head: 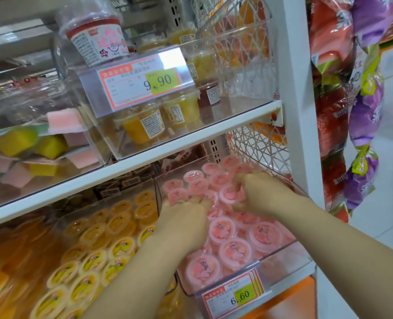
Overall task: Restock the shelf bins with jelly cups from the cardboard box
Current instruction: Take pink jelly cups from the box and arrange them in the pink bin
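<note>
Here, a clear plastic shelf bin carries an orange-and-green price tag reading 6.60, while the upper price tag reads 9.90. The bin is packed with round pink jelly cups under glossy film lids, beside a bin of round yellow jelly cups. The left hand lays straight, close-set fingers on the pink lids; the right hand curls fingers and thumb around one pink cup.
</note>
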{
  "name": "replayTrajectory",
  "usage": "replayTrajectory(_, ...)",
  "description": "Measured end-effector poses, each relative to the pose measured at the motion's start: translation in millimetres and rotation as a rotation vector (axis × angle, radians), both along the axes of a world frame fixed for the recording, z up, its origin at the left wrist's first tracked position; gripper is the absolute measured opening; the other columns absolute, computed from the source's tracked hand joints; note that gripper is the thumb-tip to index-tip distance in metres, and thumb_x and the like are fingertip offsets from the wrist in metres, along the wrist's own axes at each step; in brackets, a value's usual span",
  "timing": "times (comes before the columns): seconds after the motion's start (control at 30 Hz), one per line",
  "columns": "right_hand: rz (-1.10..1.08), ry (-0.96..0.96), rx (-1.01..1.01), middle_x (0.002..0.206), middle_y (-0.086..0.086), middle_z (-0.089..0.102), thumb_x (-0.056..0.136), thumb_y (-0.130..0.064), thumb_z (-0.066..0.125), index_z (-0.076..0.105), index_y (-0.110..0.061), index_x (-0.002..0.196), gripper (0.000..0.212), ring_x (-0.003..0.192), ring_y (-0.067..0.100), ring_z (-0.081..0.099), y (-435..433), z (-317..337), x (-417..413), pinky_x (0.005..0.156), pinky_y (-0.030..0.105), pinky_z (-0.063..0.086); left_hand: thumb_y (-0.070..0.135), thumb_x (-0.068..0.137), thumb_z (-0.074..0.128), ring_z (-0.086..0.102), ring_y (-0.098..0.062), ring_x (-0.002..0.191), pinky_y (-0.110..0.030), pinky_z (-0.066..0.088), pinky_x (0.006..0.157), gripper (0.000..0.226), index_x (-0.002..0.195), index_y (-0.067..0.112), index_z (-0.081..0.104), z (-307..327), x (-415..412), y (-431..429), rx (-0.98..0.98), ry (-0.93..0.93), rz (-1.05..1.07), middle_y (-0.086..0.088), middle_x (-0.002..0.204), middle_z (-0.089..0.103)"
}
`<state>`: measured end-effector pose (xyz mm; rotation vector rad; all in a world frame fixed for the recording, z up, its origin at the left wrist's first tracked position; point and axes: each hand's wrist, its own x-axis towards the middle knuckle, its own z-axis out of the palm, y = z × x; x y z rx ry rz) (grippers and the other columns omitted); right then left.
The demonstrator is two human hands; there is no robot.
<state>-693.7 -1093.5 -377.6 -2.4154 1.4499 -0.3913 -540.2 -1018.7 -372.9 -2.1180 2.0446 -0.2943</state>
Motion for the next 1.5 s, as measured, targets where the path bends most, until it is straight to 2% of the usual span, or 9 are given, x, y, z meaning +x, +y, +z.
replayTrajectory(0.13, 0.077, -0.021, 0.058, 0.107, 0.000, 0.055, 0.087, -0.017, 0.059, 0.058, -0.025, 0.109, 0.024, 0.087, 0.015, 0.049, -3, 3, -6, 0.060, 0.021, 0.037, 0.022, 0.097, 0.039, 0.038, -0.021, 0.133, -0.048, 0.022, 0.107, 0.055, 0.147, 0.035, 0.020, 1, 1, -1, 0.015, 0.013, 0.006, 0.008, 0.152, 0.029)
replayTrajectory(0.23, 0.025, -0.093, 0.003, 0.108, 0.000, 0.062, 0.088, -0.021, 0.059, 0.058, -0.031, 0.090, 0.010, 0.087, 0.016, 0.054, -4, -2, -4, 0.072, 0.025, 0.041, 0.022, 0.097, 0.039, 0.038, -0.021, 0.133, -0.048, 0.021, 0.107, 0.055, 0.147, 0.034, 0.020, 0, 1, -1, 0.014, 0.013, 0.006, 0.008, 0.152, 0.028)
replayTrajectory(0.37, -0.056, -0.123, -0.034, 0.104, 0.000, 0.063, 0.083, -0.031, 0.066, 0.055, -0.028, 0.079, 0.012, 0.094, 0.020, 0.059, -4, -6, -1, 0.076, 0.030, 0.047, 0.022, 0.096, 0.039, 0.039, -0.021, 0.133, -0.047, 0.022, 0.107, 0.055, 0.146, 0.035, 0.020, 0, 1, -1, 0.012, 0.010, 0.002, 0.008, 0.152, 0.029)
replayTrajectory(0.8, -0.076, -0.097, -0.086, 0.103, 0.008, 0.067, 0.086, -0.030, 0.064, 0.065, -0.018, 0.107, 0.024, 0.094, 0.027, 0.063, -2, -9, 8, 0.083, 0.037, 0.053, 0.022, 0.097, 0.037, 0.040, -0.023, 0.131, -0.050, 0.023, 0.106, 0.055, 0.147, 0.034, 0.018, -1, 2, -2, 0.013, 0.003, 0.006, 0.007, 0.151, 0.030)
replayTrajectory(0.93, 0.024, -0.055, -0.044, 0.121, 0.006, 0.063, 0.088, -0.017, 0.058, 0.062, -0.021, 0.122, 0.034, 0.103, 0.022, 0.061, 0, 10, -9, 0.087, 0.029, 0.049, 0.022, 0.097, 0.037, 0.038, -0.023, 0.133, -0.048, 0.023, 0.106, 0.055, 0.147, 0.035, 0.018, 0, 2, 0, 0.003, 0.019, 0.001, 0.008, 0.152, 0.028)
replayTrajectory(1.13, 0.189, 0.086, -0.038, 0.108, -0.008, 0.068, 0.084, -0.006, 0.050, 0.070, -0.022, 0.110, 0.036, 0.086, 0.009, 0.057, 14, 35, -62, 0.075, 0.017, 0.043, 0.017, 0.094, 0.041, 0.042, -0.017, 0.129, -0.049, 0.018, 0.112, 0.054, 0.142, 0.039, 0.031, 1, -16, 9, -0.133, 0.094, -0.135, 0.011, 0.143, 0.040)
replayTrajectory(1.3, 0.272, 0.129, 0.045, 0.106, -0.008, 0.068, 0.084, -0.007, 0.061, 0.066, -0.022, 0.117, 0.036, 0.095, 0.005, 0.062, 23, 37, -88, 0.085, 0.018, 0.048, 0.018, 0.096, 0.042, 0.045, -0.013, 0.124, -0.030, 0.028, 0.104, 0.045, 0.136, 0.038, 0.043, -3, -40, 10, -0.116, 0.252, -0.305, 0.013, 0.139, 0.048)
replayTrajectory(1.43, 0.357, 0.308, -0.016, 0.078, -0.003, 0.057, 0.080, -0.004, 0.054, 0.063, -0.022, 0.077, 0.020, 0.081, 0.019, 0.052, 25, 20, -87, 0.074, 0.026, 0.046, 0.021, 0.096, 0.041, 0.049, -0.015, 0.120, -0.030, 0.041, 0.099, 0.038, 0.130, 0.035, 0.053, -14, -48, 5, 0.037, 0.324, -0.349, 0.009, 0.131, 0.055)
replayTrajectory(1.5, 0.349, 0.341, -0.026, 0.087, -0.005, 0.061, 0.082, -0.003, 0.051, 0.066, -0.024, 0.080, 0.026, 0.090, 0.023, 0.055, 27, 16, -86, 0.078, 0.027, 0.046, 0.023, 0.097, 0.041, 0.050, -0.014, 0.120, -0.032, 0.042, 0.099, 0.036, 0.128, 0.034, 0.055, -19, -47, 4, 0.063, 0.341, -0.353, 0.010, 0.130, 0.055)
